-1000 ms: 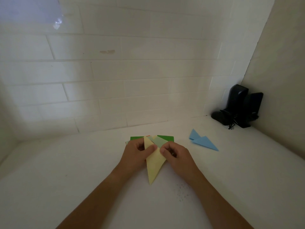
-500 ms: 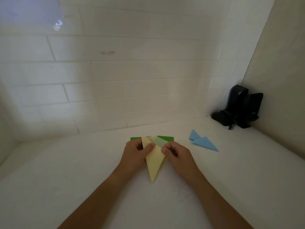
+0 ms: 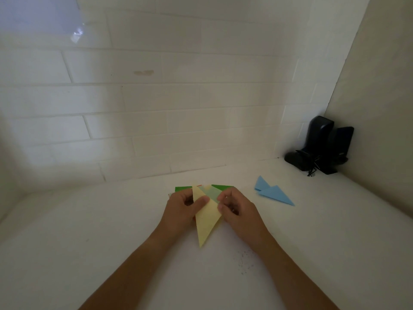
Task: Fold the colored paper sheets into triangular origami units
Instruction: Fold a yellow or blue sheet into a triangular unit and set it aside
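Note:
A pale yellow paper [image 3: 206,222], folded into a long narrow triangle, points toward me on the white table. My left hand [image 3: 182,211] pinches its left edge, thumb pressed on top. My right hand [image 3: 237,211] grips its right edge with curled fingers. Under and behind the hands lies a stack of colored sheets [image 3: 221,188], with green, light green and a sliver of red showing. Two folded blue triangular units [image 3: 273,192] lie to the right of my hands.
The white table [image 3: 89,242] ends at a white brick wall behind and a plain wall on the right. Black speakers with a cable [image 3: 319,148] stand in the back right corner. Small dark specks [image 3: 244,262] dot the table near my right forearm.
The yellow piece has tilted slightly, its top leaning left. Both hands have shifted a little along its edges and keep hold of it.

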Motion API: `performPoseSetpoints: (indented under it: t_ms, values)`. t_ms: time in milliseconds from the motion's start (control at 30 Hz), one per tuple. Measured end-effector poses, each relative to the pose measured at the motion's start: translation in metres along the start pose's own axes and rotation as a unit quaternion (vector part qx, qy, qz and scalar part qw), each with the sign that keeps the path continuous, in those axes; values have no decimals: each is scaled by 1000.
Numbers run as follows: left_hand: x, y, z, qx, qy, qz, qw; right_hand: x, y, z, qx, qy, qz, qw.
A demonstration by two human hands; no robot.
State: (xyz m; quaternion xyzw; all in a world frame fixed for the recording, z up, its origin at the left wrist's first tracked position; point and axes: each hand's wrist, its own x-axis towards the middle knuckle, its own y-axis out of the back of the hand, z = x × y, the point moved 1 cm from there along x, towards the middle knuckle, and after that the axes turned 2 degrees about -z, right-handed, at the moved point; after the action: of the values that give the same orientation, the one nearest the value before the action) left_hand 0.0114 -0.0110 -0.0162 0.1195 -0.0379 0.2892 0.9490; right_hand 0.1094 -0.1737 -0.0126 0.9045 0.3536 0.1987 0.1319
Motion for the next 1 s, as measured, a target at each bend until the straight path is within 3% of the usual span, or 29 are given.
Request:
performPoseSetpoints:
  t_ms: [167,300,400,500,600,700,833,1000]
  values:
    - [-2,-2,5,49,-9,21,999,-2,0,4,-39,32,5,999]
    - [1,2,-1,116,-47,83,989,0,2,10,-19,-13,138,990]
    - [1,1,-10,219,-83,42,971,4,6,22,5,-88,232,969]
    - [-1,-3,-10,288,-72,-8,955,5,9,26,59,-149,259,952]
    - [-1,-7,-8,344,-44,-37,937,6,7,26,78,-167,250,951]
    - [-1,-7,-8,354,-40,-37,934,6,7,27,24,-154,226,962]
    - [0,-6,-10,329,-40,-20,943,5,1,19,-81,-44,133,987]
    - [-1,-3,-5,277,-64,14,959,7,-11,20,-192,48,36,980]
